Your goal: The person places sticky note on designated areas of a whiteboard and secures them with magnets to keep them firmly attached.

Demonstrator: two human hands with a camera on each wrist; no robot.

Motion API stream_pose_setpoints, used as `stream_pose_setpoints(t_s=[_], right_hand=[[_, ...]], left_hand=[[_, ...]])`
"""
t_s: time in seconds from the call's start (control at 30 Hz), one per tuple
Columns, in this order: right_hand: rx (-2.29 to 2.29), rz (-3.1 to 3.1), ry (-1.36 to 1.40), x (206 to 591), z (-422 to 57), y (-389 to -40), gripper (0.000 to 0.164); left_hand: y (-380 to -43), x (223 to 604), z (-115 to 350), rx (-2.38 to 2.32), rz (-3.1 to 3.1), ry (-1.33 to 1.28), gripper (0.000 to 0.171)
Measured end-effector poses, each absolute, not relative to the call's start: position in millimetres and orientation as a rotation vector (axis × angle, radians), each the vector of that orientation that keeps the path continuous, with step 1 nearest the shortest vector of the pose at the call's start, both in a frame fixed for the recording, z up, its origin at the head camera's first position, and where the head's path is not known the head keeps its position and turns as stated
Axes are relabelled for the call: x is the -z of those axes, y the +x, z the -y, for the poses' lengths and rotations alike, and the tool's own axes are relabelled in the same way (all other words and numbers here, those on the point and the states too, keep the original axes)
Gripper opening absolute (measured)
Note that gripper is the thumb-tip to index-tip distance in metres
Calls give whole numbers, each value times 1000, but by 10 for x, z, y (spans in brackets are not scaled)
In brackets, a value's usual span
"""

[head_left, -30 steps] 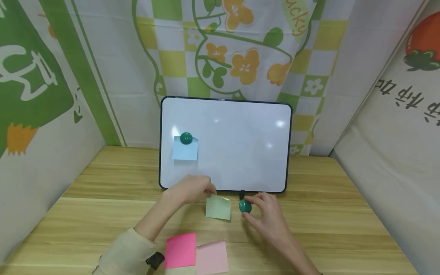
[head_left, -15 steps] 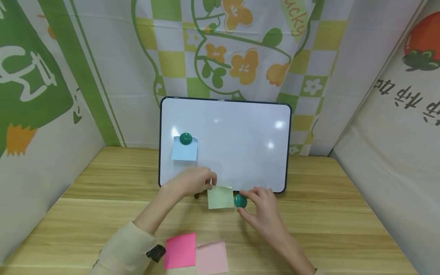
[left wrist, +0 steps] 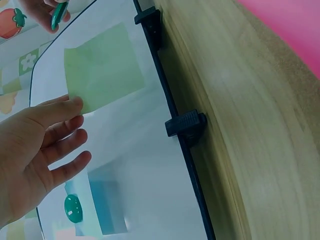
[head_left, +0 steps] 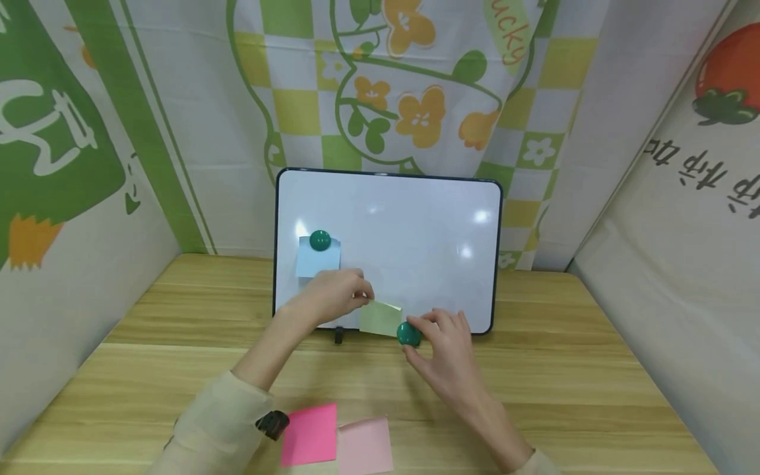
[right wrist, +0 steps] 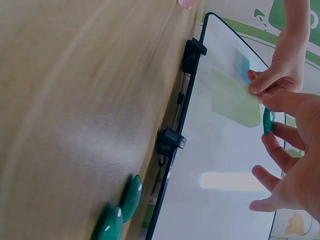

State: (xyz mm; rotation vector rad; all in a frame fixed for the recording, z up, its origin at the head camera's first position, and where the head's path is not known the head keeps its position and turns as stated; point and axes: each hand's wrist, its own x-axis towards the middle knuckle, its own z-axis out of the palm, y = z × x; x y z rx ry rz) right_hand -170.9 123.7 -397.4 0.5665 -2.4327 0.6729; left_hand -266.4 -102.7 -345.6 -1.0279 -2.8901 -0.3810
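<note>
Printed cloth (head_left: 388, 119) in green, white and orange hangs behind a wooden table (head_left: 552, 396), where a whiteboard (head_left: 433, 257) stands. From the lower left, a beige-sleeved forearm slants up to the left hand (head_left: 329, 295), which pinches the green note (head_left: 381, 319) at its upper left corner; its lower fingers are bent and spread apart. From the lower right, the other forearm rises to the right hand (head_left: 445, 353), thumb and fingertips clamped on the edges of a green magnet (head_left: 408, 334), the remaining fingers fanned out.

Pale and square, the green note looks plain, with a lighter strip along its top edge. It hangs before the board's lower edge; whether it touches the board, I cannot tell. The magnet is round, domed and glossy, just by the note's lower right corner. At the board's left, a second green magnet (head_left: 320, 241) holds a blue note (head_left: 316, 262).
</note>
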Motion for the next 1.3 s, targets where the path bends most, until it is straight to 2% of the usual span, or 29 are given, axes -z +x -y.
stream_pose_setpoints(t_s=[1.3], right_hand=[[-427, 2314, 669, 3690, -989, -2223, 39]], left_hand=[[-2999, 3273, 1078, 324, 2651, -851, 11]])
